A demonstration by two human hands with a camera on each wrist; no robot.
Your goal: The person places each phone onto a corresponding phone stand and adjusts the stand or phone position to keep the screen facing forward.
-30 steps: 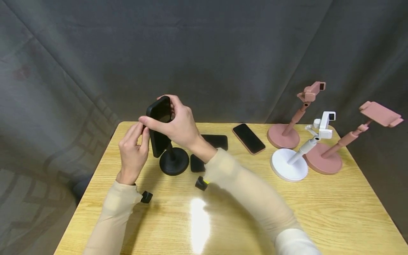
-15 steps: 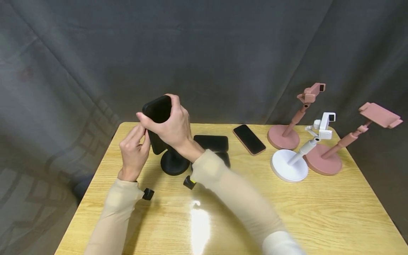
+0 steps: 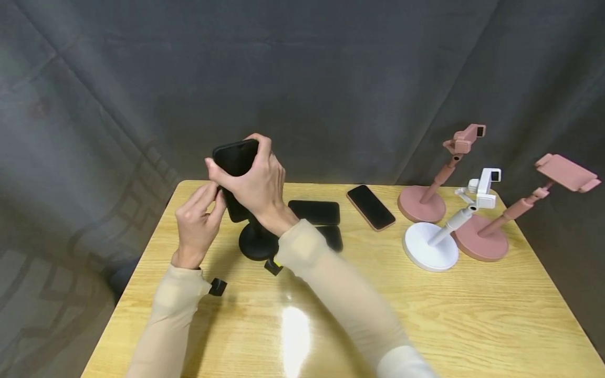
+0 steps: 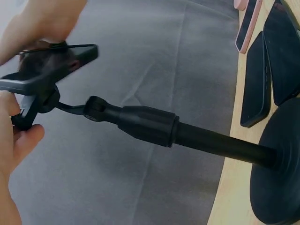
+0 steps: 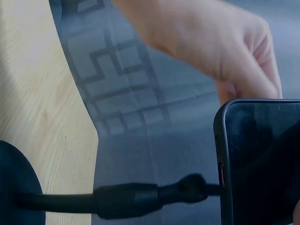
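A black phone (image 3: 237, 157) is raised above the table at the head of a black phone stand (image 3: 255, 242). My right hand (image 3: 259, 186) holds the phone across its two long sides, thumb on the left edge and fingers on the right. Beside the phone's lower left side, my left hand (image 3: 197, 223) pinches the stand's clamp between thumb and fingers, as the left wrist view shows around the black clamp (image 4: 29, 112). The stand's jointed neck and pole (image 4: 147, 125) run down to its round base. How fully the clamp seats the phone is hidden by the hands.
Two black phones (image 3: 314, 212) lie behind my right wrist, partly covered by it. A phone with a pink edge (image 3: 371, 207) lies further right. At the table's right stand a white phone stand (image 3: 431, 247) and two pink ones (image 3: 421, 203). A grey curtain (image 3: 331, 89) hangs behind.
The phone has tilted back and turned, its screen now facing more toward the head camera. My right hand and forearm have swung left with it. My left hand has stayed nearly in place.
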